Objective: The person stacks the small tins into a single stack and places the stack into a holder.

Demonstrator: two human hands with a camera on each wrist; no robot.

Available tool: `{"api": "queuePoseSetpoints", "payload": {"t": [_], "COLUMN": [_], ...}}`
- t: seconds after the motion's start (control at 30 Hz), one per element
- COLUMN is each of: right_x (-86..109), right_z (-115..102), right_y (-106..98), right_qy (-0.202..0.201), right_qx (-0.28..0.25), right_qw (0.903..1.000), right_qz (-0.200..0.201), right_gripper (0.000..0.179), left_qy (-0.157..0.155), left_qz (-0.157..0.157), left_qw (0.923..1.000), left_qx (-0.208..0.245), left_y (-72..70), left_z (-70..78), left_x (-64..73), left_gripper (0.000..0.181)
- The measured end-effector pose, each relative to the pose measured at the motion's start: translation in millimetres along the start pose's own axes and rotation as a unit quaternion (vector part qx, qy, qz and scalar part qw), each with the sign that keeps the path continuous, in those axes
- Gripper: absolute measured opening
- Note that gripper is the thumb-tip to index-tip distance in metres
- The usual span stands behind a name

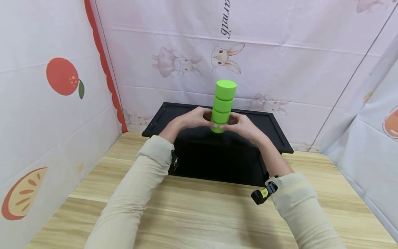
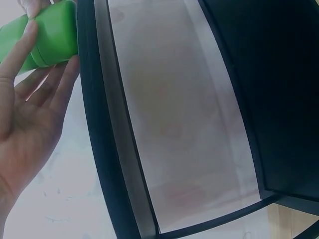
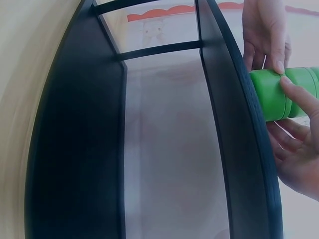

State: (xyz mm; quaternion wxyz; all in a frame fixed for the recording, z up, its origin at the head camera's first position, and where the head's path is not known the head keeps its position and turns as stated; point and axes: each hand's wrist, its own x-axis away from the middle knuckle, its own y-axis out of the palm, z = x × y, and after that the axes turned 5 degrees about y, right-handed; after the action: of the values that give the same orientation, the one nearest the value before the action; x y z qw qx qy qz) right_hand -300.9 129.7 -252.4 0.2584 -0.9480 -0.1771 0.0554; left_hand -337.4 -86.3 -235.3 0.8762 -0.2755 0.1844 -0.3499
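A column of several bright green cylinders point(image 1: 223, 103), stacked end on end, stands upright at the top board of a black shelf point(image 1: 252, 126). From the left, my left hand point(image 1: 196, 119) holds the lower part of the column, its thumb across the front. My right hand point(image 1: 244, 127) grips the same part from the right, and the two thumb tips nearly meet. In the left wrist view the fingers reach behind the green cylinder point(image 2: 56, 35) close to the board. The right wrist view shows both hands around the bottom cylinder point(image 3: 269, 94); part of its far side is hidden.
The black shelf has an open space beneath its top board and stands on a wooden table point(image 1: 199, 214). Behind it hangs a pale cloth point(image 1: 186, 34) printed with rabbits. Another printed cloth point(image 1: 56, 131) borders the left side, and a white cloth point(image 1: 367, 138) the right.
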Motion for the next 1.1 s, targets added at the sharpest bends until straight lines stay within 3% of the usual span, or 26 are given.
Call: {"api": "queuePoseSetpoints", "payload": {"t": [0.77,1.1], "right_x": [-17.3,-21.0], "right_z": [-1.6,0.5], "right_y": [-1.8,-2.0], "right_qy": [0.006,0.010], "right_qx": [0.008,0.022], "right_qw": [0.9999,0.9997], "right_qz": [-0.003,0.001], "right_gripper": [0.057,0.057], "left_qy": [-0.015,-0.019], "left_qz": [0.009,0.024], "left_qw": [0.9997,0.9995], "left_qx": [0.016,0.003], "left_y": [-4.7,-1.7], "left_z": [-9.4,-13.8], "left_x": [-6.5,-11.2], "left_gripper": [0.047,0.048]}}
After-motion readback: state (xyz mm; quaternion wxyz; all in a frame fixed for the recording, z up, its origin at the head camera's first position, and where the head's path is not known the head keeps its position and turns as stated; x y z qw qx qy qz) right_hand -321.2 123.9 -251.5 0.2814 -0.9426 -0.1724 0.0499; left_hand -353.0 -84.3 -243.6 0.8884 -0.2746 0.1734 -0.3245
